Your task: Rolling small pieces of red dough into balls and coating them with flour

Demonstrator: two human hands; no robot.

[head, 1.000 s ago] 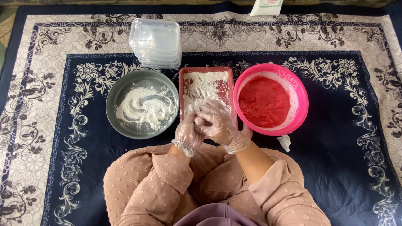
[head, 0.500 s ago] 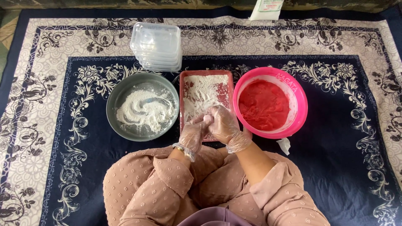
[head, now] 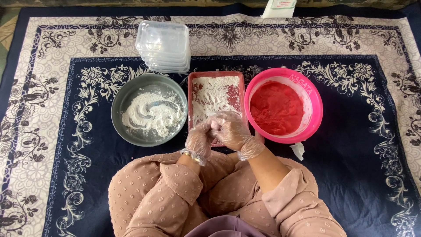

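The left hand (head: 199,140) and right hand (head: 231,131), both in thin clear plastic gloves, are cupped together, and I cannot tell what they grip. Just under and past them sits a red rectangular tray of white flour (head: 215,94). A round grey metal bowl of flour (head: 149,109) is left of the hands, a pink round plastic bowl of red paste (head: 285,107) is right, and a stack of clear plastic boxes (head: 163,46) is farthest.

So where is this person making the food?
Probably at home, sitting on the floor. A patterned carpet lies under everything, with a grey bowl of flour, a pink bowl of red paste and a stack of clear plastic boxes set out on it, as for home cooking.
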